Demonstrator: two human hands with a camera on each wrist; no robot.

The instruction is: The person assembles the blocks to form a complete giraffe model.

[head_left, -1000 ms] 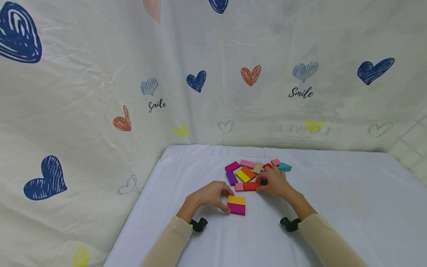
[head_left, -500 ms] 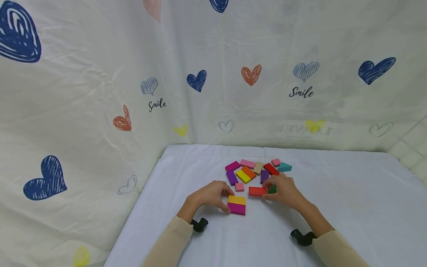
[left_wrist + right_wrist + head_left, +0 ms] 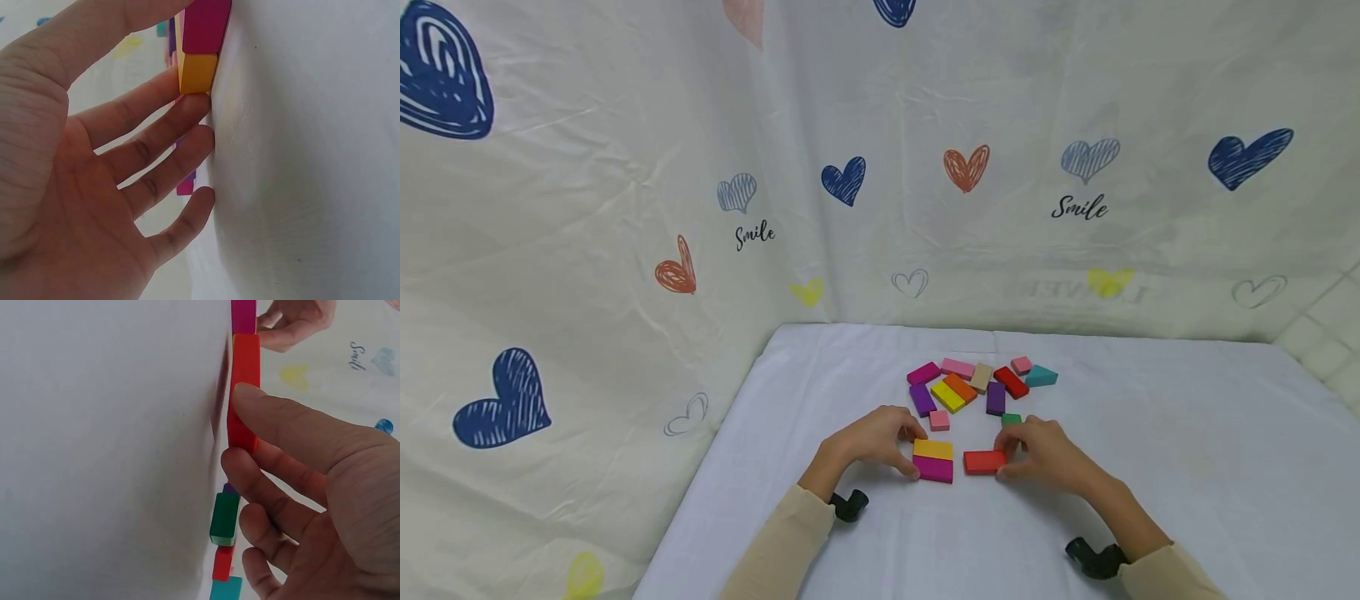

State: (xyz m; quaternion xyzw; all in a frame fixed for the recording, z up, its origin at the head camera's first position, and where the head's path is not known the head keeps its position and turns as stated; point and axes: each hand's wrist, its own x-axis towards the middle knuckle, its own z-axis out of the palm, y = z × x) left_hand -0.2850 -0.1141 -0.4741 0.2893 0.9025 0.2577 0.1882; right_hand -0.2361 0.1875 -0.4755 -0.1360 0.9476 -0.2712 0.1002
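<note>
While the left hand (image 3: 874,437) pinches yellow and magenta blocks (image 3: 933,464), the right hand (image 3: 1047,454), fingers clamped, has drawn a red block (image 3: 982,462) farther from the table's (image 3: 1165,450) far edge.

You operate in a screened-off area; you cannot confirm the type of room from these views. Note the indicators: a white cloth (image 3: 985,533) spread before you, a fabric backdrop (image 3: 895,92) enclosing 2 sides, printed with hearts (image 3: 843,181) and "Smile" lettering (image 3: 755,235), and a pale tile-patterned surface (image 3: 1330,342) at right.

"Smile" (image 3: 1079,207) twice on white hanging cloth (image 3: 895,100), faint mirrored lettering (image 3: 1058,289) lower down
</note>
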